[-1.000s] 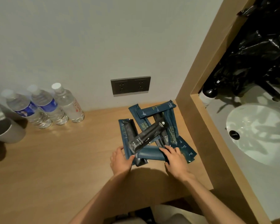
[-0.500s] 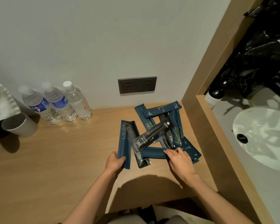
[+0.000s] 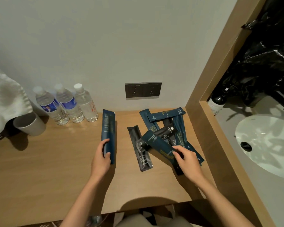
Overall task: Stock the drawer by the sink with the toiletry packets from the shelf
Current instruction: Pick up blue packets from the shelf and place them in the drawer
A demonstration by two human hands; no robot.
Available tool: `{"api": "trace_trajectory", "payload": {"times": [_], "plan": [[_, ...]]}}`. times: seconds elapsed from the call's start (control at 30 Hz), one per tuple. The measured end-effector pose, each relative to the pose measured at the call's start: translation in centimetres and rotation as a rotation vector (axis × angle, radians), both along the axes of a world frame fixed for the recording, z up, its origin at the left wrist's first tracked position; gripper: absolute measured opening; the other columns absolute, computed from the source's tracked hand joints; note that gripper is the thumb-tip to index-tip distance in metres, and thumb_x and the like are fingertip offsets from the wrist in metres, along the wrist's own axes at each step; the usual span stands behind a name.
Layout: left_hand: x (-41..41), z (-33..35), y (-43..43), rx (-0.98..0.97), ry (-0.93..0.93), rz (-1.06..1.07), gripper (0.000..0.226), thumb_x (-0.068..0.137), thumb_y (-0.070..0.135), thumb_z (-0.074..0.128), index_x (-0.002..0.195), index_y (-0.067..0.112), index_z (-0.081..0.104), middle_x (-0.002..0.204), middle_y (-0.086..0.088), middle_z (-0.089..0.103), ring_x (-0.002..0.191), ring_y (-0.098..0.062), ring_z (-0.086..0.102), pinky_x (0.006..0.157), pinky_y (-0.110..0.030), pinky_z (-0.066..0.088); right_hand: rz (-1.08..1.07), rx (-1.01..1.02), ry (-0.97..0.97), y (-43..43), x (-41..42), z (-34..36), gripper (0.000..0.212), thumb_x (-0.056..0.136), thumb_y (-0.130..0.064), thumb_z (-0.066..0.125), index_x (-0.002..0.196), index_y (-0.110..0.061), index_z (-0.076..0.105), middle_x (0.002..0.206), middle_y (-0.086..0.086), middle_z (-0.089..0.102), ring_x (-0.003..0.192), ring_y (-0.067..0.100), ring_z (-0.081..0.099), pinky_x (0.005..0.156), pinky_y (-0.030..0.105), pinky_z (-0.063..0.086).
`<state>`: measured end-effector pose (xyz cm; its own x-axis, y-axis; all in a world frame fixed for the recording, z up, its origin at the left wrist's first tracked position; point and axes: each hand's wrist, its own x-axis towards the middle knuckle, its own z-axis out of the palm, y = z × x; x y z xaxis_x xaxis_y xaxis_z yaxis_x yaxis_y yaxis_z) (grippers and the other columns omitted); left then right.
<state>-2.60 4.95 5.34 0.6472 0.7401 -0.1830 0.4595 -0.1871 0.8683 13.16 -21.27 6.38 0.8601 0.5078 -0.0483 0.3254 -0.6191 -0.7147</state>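
Blue packets are being gathered: left hand holds one blue packet, right hand pinches another packet. Next, stack them for the drawer, which is out of sight.

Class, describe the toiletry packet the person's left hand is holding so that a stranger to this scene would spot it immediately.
Start at the grey double wall socket above the wooden shelf. Just below it and to its left, a long dark blue packet lies lengthwise, gripped at its near end by the left hand. Unlike the others, it sits alone, apart from the crisscrossed pile.

Three water bottles beside a cup.
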Motion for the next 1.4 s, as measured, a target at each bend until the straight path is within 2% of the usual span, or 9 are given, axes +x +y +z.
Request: {"api": "trace_trajectory", "payload": {"times": [0.1,0.23,0.43,0.57,0.67,0.8,1.1,1.23,1.4], "plan": [[1.0,1.3,-0.8,-0.035,-0.054,-0.101,0.037,0.095,-0.002,0.047,0.116,0.024,0.062,0.133,-0.004,0.054,0.121,-0.025,0.049,0.09,-0.039,0.05,-0.068,0.207,0.184,0.7,-0.6,1.9,0.02,0.09,-0.013,0.064,0.101,-0.03,0.066,0.093,-0.019,0.069,0.087,-0.003,0.064,0.067,0.011,0.052],[2.8,2.9,-3.3,-0.18,-0.132,-0.207,0.032,0.096,0.003,0.049,0.109,0.027,0.067,0.119,0.0,0.06,0.102,-0.014,0.057,0.066,-0.018,0.051,-0.154,0.427,0.44,1.6,-1.3,3.6,0.014,0.088,-0.016,0.068,0.095,-0.029,0.068,0.088,-0.009,0.074,0.086,0.002,0.068,0.065,0.015,0.053],[4.6,4.0,-7.7,-0.161,-0.197,-0.29,0.018,0.092,0.015,0.06,0.106,0.016,0.072,0.105,0.009,0.069,0.098,0.005,0.06,0.077,-0.003,0.044,-0.224,0.561,0.641,2.2,-2.4,4.0,0.018,0.085,-0.017,0.071,0.103,-0.015,0.068,0.095,0.0,0.076,0.091,0.014,0.072,0.078,0.03,0.058],[4.9,3.9,-9.3,-0.182,-0.212,-0.259,0.009,0.086,0.017,0.068,0.089,0.025,0.072,0.091,0.014,0.07,0.084,0.015,0.061,0.075,-0.001,0.043,-0.253,0.545,0.665,2.2,-2.9,3.7,0.021,0.082,-0.019,0.074,0.102,-0.014,0.067,0.091,0.0,0.077,0.088,0.014,0.073,0.078,0.032,0.058],[4.9,3.7,-9.5,-0.179,-0.238,-0.217,0.017,0.084,0.015,0.071,0.077,0.03,0.072,0.079,0.019,0.072,0.078,0.011,0.063,0.072,-0.004,0.044,-0.244,0.519,0.629,2.2,-3.3,3.5,0.018,0.082,-0.02,0.075,0.096,-0.014,0.066,0.085,-0.001,0.077,0.078,0.006,0.072,0.06,0.017,0.053],[5.0,3.6,-9.0,-0.221,-0.206,-0.162,0.007,0.085,0.019,0.07,0.08,0.021,0.075,0.082,0.012,0.073,0.076,0.006,0.063,0.074,-0.015,0.049,-0.2,0.451,0.542,2.2,-3.0,3.3,0.011,0.082,-0.016,0.074,0.091,-0.014,0.068,0.072,-0.004,0.072,0.067,0.005,0.066,0.06,0.02,0.052],[5.1,2.8,-5.4,-0.252,-0.182,-0.078,0.01,0.085,0.025,0.07,0.077,0.022,0.075,0.079,0.014,0.073,0.077,0.0,0.063,0.077,-0.032,0.053,-0.136,0.108,0.226,0.5,5.3,1.2,0.019,0.089,-0.017,0.066,0.108,-0.019,0.065,0.102,-0.006,0.068,0.082,0.003,0.061,0.068,0.011,0.048],[5.7,2.6,-4.2,-0.24,-0.178,-0.051,0.011,0.084,0.027,0.07,0.076,0.022,0.075,0.081,0.01,0.074,0.082,-0.01,0.064,0.085,-0.044,0.052,-0.169,-0.019,0.166,2.1,10.8,-1.1,0.028,0.091,-0.017,0.064,0.119,-0.015,0.06,0.121,-0.001,0.062,0.105,0.017,0.06,0.089,0.028,0.047],[6.6,2.5,-3.1,-0.223,-0.171,-0.041,0.009,0.084,0.031,0.069,0.077,0.03,0.074,0.082,0.012,0.073,0.081,-0.01,0.064,0.085,-0.046,0.052,-0.266,-0.22,0.173,3.8,15.1,-5.0,0.037,0.091,-0.015,0.062,0.126,-0.012,0.053,0.134,0.01,0.053,0.124,0.026,0.049,0.106,0.037,0.04]]}}
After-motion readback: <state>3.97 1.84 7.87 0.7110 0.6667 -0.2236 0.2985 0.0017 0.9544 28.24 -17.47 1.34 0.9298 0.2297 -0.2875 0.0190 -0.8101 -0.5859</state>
